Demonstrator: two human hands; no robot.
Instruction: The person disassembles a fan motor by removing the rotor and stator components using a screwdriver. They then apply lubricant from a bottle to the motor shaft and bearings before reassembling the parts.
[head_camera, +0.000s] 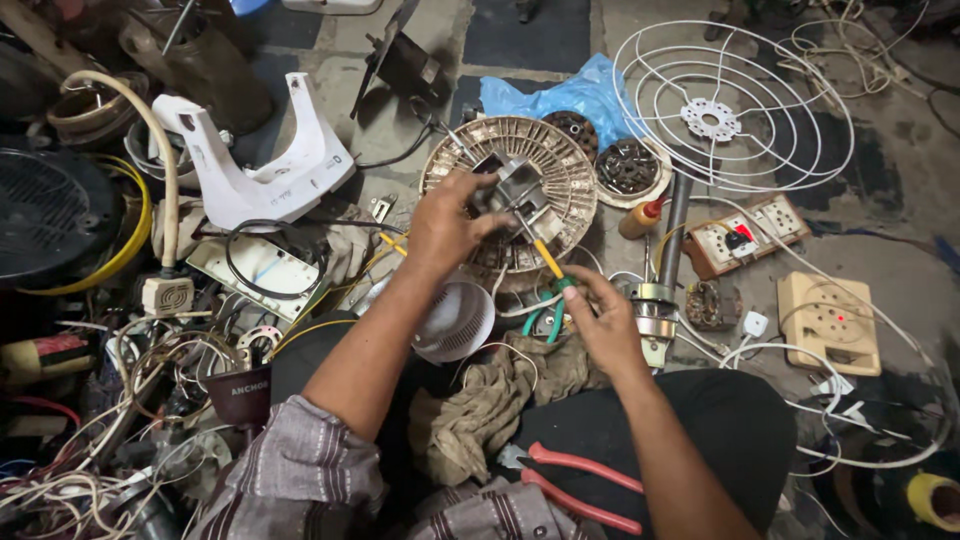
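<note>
My left hand (445, 222) grips a small grey metal motor part (512, 188) over a round ribbed fan motor housing (575, 185). My right hand (600, 318) holds a screwdriver with a yellow shaft (546, 258) and a green handle, its tip pointing up at the motor part. A brown rag (480, 400) lies on my lap below both hands. Red-handled pliers (585, 487) rest on my right thigh.
A white wire fan guard (725, 105) lies at the back right beside a blue plastic bag (560, 95). Switch boards (745, 235) and a beige socket box (830, 322) sit right. White fan base (265, 165), tangled wires (130, 380) and a small white fan cover (455, 320) crowd the left.
</note>
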